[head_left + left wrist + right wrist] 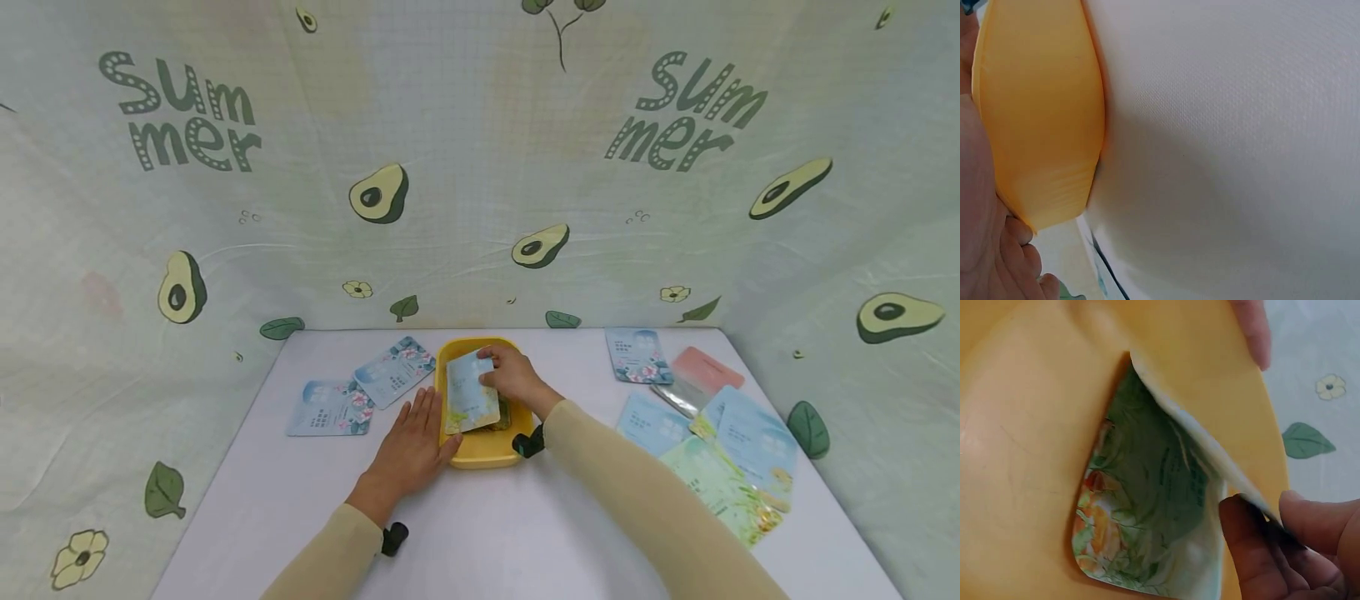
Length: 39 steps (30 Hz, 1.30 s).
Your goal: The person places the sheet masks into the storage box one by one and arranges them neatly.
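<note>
Mostly hidden at the head view's centre, a second packet (503, 414) lies in the yellow tray (483, 456); the right wrist view bares its green, orange-flowered face. The right hand (516, 377) pinches the pale-blue packet (468, 392) above; the left hand (411, 446), fingers straight, touches the tray's rim.

We're at a draped booth, folks: cloth (465, 100) printed with avocados and "Summer" walls in the white tabletop (465, 533) along its far, left and right edges!
</note>
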### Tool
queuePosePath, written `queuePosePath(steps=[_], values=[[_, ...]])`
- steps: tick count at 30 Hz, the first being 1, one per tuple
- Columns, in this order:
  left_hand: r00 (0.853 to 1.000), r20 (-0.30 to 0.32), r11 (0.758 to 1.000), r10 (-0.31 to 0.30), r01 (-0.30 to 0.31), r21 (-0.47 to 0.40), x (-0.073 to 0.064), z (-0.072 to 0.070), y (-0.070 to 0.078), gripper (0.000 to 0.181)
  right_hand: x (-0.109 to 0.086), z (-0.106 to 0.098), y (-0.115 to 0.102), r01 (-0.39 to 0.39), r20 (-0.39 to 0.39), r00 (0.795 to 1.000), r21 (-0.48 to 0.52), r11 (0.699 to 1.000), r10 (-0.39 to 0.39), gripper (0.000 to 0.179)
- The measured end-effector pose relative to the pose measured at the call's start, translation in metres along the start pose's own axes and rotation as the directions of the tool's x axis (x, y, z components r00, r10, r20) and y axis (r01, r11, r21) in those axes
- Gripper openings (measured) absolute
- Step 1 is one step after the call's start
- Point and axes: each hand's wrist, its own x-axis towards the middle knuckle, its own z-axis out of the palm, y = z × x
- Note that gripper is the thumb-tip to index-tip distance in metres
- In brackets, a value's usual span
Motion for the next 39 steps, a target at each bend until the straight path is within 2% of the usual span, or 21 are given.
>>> queuePosePath(steps=[6,10,17,23,29,35,37,39], values=[[1.000,0.003,1.000,-0.005,0.005,-0.007,0.000,0.000,0.001,0.088,0.002,-0.009,0.000,-0.050,0.099,0.994,0.153,0.987,0.035,0.050],[1.000,0.009,1.000,-0.012,0.012,-0.013,0.000,-0.001,0.002,0.088,0.003,-0.014,0.003,-0.065,0.135,0.990,0.194,0.979,0.038,0.055],[1.000,0.020,0.999,-0.023,0.023,-0.022,0.000,-0.001,0.003,0.088,0.003,-0.023,0.006,-0.106,0.130,0.989,0.256,0.961,0.074,0.059],[0.999,0.026,0.999,-0.027,0.028,-0.024,-0.001,-0.002,0.003,0.087,0.001,-0.030,0.007,-0.110,0.117,0.990,0.266,0.958,0.081,0.058],[0.999,0.025,0.999,-0.025,0.026,-0.023,0.001,-0.004,0.005,0.088,-0.006,-0.042,0.007,-0.095,0.081,0.994,0.211,0.973,0.079,0.055],[0.999,0.014,0.999,-0.033,0.033,-0.019,0.001,-0.001,0.005,0.089,-0.014,-0.064,0.011,-0.039,-0.021,0.999,0.133,0.990,0.042,0.047],[0.999,0.010,0.999,-0.034,0.034,-0.017,0.001,0.001,0.005,0.089,-0.017,-0.072,0.016,-0.007,-0.078,0.997,0.034,0.999,0.009,0.045],[0.999,0.009,0.999,-0.035,0.035,-0.016,0.000,0.002,0.004,0.090,-0.022,-0.081,0.022,0.014,-0.133,0.991,-0.087,0.996,-0.026,0.046]])
